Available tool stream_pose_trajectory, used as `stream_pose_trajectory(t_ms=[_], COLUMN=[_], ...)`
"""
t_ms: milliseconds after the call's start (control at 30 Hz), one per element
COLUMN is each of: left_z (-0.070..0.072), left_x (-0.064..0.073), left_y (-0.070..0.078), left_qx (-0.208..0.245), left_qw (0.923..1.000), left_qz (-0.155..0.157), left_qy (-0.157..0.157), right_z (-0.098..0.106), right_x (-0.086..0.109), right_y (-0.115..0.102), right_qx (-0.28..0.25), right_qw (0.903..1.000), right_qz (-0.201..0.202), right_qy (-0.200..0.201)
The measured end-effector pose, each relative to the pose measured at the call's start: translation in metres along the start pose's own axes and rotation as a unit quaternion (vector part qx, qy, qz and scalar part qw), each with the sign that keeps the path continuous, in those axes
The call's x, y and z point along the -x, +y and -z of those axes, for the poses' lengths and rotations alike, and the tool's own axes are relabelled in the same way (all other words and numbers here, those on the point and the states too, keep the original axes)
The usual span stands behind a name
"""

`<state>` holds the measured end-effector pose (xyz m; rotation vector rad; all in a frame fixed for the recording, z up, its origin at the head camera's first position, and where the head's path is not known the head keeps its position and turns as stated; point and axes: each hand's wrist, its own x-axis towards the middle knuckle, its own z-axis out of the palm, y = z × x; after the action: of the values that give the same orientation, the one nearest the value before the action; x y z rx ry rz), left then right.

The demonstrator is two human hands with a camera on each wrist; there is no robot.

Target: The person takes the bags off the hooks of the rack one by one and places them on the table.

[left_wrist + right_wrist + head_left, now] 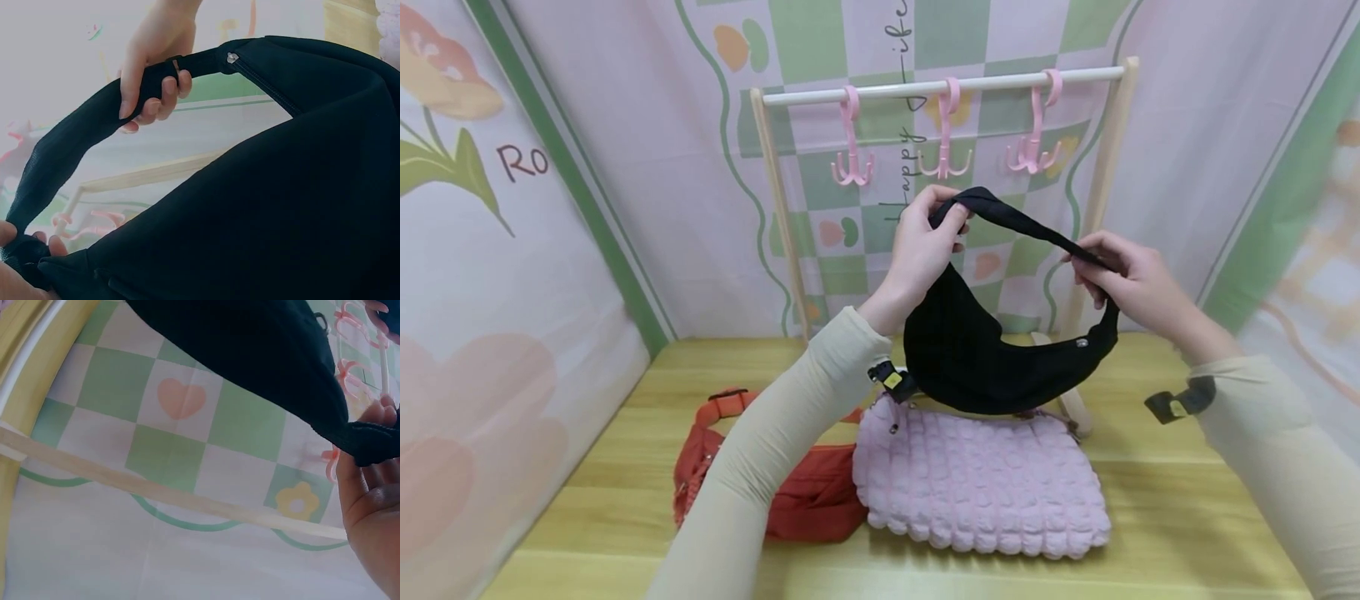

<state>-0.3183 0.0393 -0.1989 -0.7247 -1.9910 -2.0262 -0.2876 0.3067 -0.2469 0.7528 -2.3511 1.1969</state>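
Observation:
A black shoulder bag hangs in the air from its strap, its curved body below the hands. My left hand pinches the strap's left end between thumb and fingers. Farther right, my right hand grips the strap near its right end, thumb on top in the left wrist view. A zipper pull shows at the bag's corner. Behind the bag stands a rack with a white rail, from which pink hooks hang above the hands.
On the wooden table, a pink quilted bag lies below the black one. A red bag lies to its left, partly behind my left sleeve. The rack's wooden posts stand before a green-checked backdrop.

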Motion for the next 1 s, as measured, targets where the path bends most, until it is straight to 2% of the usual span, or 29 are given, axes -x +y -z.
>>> stream_pose_trajectory(t_ms=[167, 333, 567, 800, 1000], left_z=[0.000, 0.001, 0.000, 0.000, 0.001], left_x=[0.001, 0.002, 0.001, 0.005, 0.006], left_y=[-0.003, -0.007, -0.014, -0.015, -0.019], left_qx=[0.003, 0.003, 0.002, -0.006, -0.012], left_qw=[1.0000, 0.9999, 0.9998, 0.9995, 0.9993], left_qz=[-0.001, -0.001, -0.006, -0.014, -0.019], left_qy=[0.002, 0.011, 0.017, 0.028, 0.032], right_z=[0.005, 0.010, 0.018, 0.021, 0.024], right_x=[0.001, 0.003, 0.004, 0.006, 0.009], right_y=[-0.001, -0.001, -0.001, 0.000, 0.000], right_qx=[-0.029, -0.063, -0.130, -0.139, -0.180], right_qw=[0.9990, 0.9970, 0.9906, 0.9891, 0.9827], right_qz=[-0.028, -0.038, -0.033, -0.038, -0.031], right_qy=[0.019, 0.024, 0.026, 0.030, 0.032])
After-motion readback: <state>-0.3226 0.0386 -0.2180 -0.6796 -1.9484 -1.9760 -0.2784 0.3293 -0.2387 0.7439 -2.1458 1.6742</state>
